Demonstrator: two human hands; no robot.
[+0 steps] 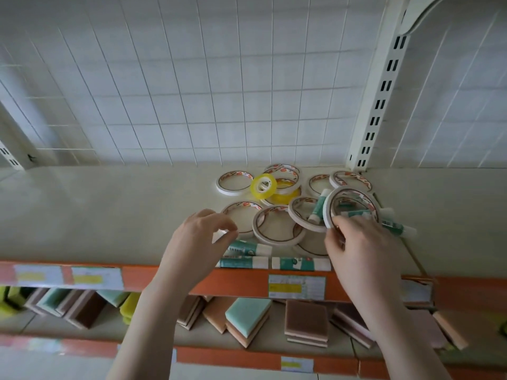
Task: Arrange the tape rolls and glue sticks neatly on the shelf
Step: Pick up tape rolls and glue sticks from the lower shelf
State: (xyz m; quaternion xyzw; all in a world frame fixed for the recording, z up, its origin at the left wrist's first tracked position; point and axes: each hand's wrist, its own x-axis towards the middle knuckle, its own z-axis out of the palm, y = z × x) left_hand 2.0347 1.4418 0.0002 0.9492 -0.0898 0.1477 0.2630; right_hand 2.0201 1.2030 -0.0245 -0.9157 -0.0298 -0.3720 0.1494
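Note:
Several thin white tape rolls (277, 224) lie in a loose pile on the cream shelf (109, 215), with a small yellow tape roll (264, 185) leaning on the back ones. My right hand (359, 248) pinches one white tape roll (354, 204) and holds it upright on its edge above the pile. Teal and white glue sticks lie scattered: one (319, 205) inside the pile, several (397, 227) at the right, and others (300, 263) along the front edge. My left hand (197, 242) pinches the white cap end of a glue stick (248, 248) near the front.
A white wire grid (192, 91) backs the shelf, and a slotted white upright (378, 100) stands at the right. The left half of the shelf is bare. An orange price rail (233, 281) runs along the front. Coloured sponges (247, 319) lie on the shelf below.

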